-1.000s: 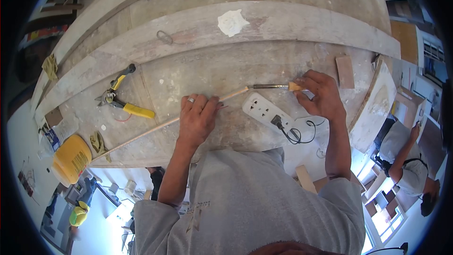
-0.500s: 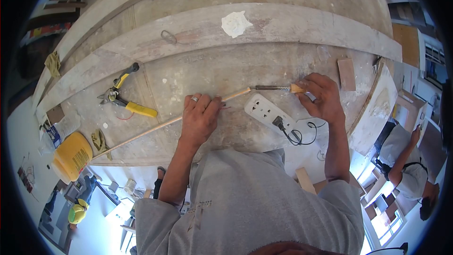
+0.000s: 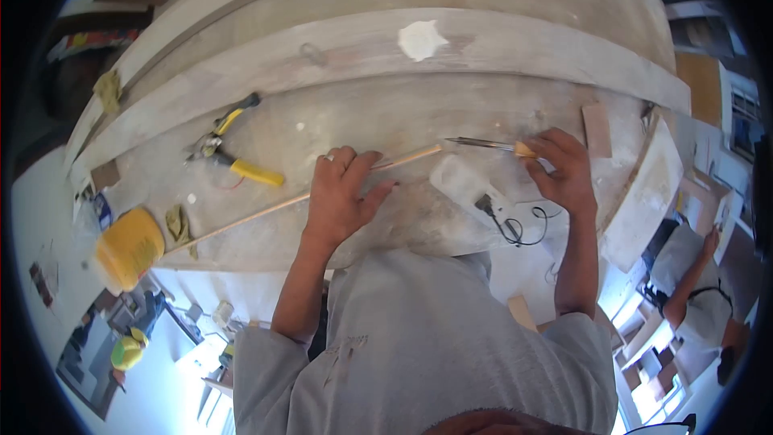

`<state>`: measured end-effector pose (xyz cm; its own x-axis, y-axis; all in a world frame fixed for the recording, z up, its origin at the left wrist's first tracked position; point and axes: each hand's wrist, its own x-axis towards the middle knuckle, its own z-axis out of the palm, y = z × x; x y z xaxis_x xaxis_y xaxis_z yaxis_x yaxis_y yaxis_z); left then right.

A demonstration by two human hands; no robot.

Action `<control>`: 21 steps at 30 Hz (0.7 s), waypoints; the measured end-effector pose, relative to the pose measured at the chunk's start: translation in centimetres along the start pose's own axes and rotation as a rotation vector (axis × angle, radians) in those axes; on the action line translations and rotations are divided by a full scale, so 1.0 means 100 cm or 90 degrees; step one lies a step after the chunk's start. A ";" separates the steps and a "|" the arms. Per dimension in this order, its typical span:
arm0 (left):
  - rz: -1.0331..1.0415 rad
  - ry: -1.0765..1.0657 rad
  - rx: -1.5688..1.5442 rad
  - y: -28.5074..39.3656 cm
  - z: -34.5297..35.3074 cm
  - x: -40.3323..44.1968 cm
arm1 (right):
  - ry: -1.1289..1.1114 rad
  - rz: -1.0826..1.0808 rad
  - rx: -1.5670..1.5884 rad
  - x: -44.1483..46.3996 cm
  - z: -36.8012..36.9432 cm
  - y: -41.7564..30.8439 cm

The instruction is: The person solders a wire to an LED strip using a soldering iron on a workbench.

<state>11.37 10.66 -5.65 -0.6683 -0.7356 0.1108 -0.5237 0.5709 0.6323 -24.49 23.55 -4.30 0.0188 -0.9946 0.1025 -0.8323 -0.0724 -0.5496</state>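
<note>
My left hand (image 3: 342, 197) lies over a long, thin, copper-coloured strip (image 3: 241, 222), thumb spread away from the fingers. One end of the strip sticks out to the right of the hand. Wrapped round the wooden handle of a soldering iron (image 3: 493, 144) is my right hand (image 3: 561, 171). The iron's metal tip points left, just past the strip's end and apart from it. Below the tip lies a white power strip (image 3: 459, 181) with a black plug (image 3: 484, 205) and looped cord in it.
Yellow-handled pliers (image 3: 229, 145) lie left on the worktable. A yellow jug (image 3: 130, 248) stands at the left edge by a crumpled cloth (image 3: 176, 224). A small wooden block (image 3: 597, 130) lies right, a raised board (image 3: 338, 47) crosses behind, and another person (image 3: 692, 278) is at far right.
The soldering iron's tip has come away from the strip's end. My left thumb has spread out from the fingers. The whole view has shifted slightly.
</note>
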 end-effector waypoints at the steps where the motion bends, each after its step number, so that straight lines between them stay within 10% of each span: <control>1: -0.012 0.017 -0.036 -0.001 -0.012 -0.003 | 0.009 0.004 0.009 -0.004 -0.002 0.002; 8: -0.279 -0.012 -0.444 -0.010 -0.057 -0.038 | 0.050 0.073 0.056 -0.017 -0.007 -0.030; 21: 0.016 0.139 -0.332 -0.040 -0.086 -0.050 | 0.108 0.150 0.089 -0.048 -0.017 -0.068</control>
<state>21.33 8.97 -2.15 -0.5235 -0.8142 0.2508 -0.1422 0.3738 0.9166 -19.87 28.91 0.40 -0.2676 -0.9593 0.0899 -0.7184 0.1365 -0.6821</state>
